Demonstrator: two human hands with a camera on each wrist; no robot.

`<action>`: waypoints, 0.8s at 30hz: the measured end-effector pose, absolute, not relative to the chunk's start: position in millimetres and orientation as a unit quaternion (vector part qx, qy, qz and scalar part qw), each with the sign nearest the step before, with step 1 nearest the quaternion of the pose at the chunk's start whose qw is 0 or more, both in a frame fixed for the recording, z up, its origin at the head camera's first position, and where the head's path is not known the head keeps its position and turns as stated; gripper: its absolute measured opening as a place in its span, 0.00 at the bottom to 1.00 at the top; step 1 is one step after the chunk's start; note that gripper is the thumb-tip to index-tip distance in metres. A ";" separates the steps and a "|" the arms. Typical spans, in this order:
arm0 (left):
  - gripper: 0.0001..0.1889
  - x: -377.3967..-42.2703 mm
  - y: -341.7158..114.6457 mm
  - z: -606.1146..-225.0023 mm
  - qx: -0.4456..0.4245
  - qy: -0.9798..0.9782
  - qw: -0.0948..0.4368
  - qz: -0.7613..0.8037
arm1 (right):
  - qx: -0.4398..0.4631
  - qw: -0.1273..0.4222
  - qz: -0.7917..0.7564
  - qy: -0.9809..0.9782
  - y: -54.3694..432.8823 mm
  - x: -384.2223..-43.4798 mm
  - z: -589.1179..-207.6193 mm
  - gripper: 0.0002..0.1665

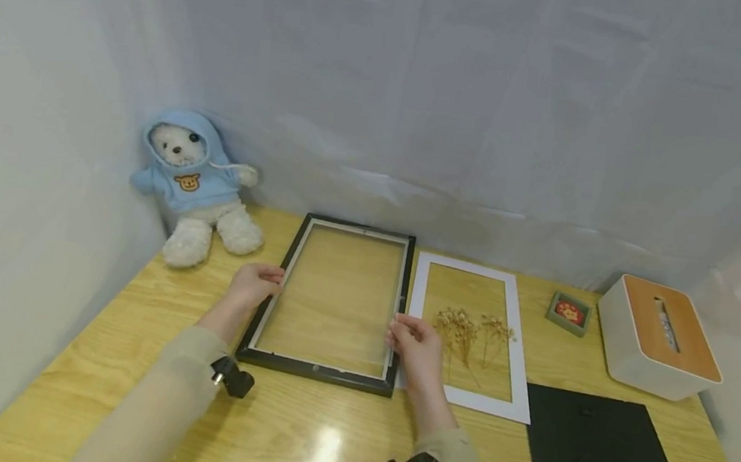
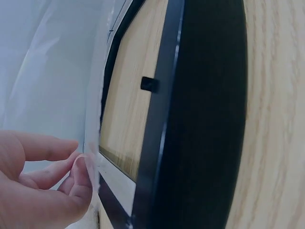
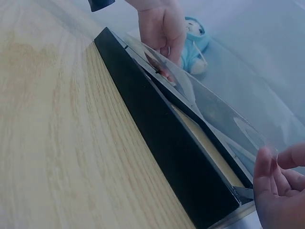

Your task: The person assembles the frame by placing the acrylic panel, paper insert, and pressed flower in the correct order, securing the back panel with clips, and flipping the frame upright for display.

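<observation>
Both of my hands hold a clear sheet [image 3: 217,112] by its opposite long edges, just over a black picture frame [image 1: 315,369]. My left hand [image 1: 252,290] pinches the left edge between thumb and fingers, also seen up close in the left wrist view. On the other side, my right hand [image 1: 418,347] pinches the right edge, and the sheet bows slightly in the right wrist view. The frame lies on the table with its hollow side up, wood grain showing through it. A small black tab [image 2: 148,84] sticks out from its inner wall.
Right of the frame lies a white mat [image 1: 519,375] with dried flowers [image 1: 458,327] in its window. A black backing board [image 1: 599,443] is at front right. Behind it stand a tissue box [image 1: 646,350] and a small green tray [image 1: 567,327]. A plush toy [image 1: 192,186] sits back left.
</observation>
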State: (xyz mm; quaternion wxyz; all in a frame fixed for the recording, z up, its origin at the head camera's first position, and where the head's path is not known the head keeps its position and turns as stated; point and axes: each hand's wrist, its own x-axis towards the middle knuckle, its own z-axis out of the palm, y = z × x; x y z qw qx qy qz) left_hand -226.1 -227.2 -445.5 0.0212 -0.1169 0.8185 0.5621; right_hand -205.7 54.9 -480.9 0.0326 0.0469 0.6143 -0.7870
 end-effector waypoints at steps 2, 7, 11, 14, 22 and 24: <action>0.21 -224.6 -227.4 -444.9 -0.114 0.817 0.018 0.565 | 0.048 0.033 -0.787 0.615 54.5 -204.9 -481.6 0.17; 0.22 -219.7 -228.5 -443.8 -0.115 0.806 0.007 0.580 | 0.052 0.033 -0.785 0.617 53.7 -203.6 -483.4 0.16; 0.23 -214.6 -230.6 -444.9 -0.128 0.799 -0.012 0.587 | 0.048 0.033 -0.769 0.637 53.2 -202.7 -483.9 0.17; 0.22 -210.0 -232.4 -447.5 -0.149 0.802 -0.021 0.578 | 0.039 0.032 -0.752 0.658 53.1 -200.9 -483.7 0.19; 0.23 -201.9 -233.4 -457.4 -0.157 0.821 0.002 0.549 | 0.010 -0.008 -0.667 0.745 54.6 -197.4 -486.3 0.16; 0.23 -201.4 -233.9 -458.8 -0.153 0.823 0.001 0.547 | -0.011 -0.030 -0.622 0.782 55.7 -196.9 -487.1 0.15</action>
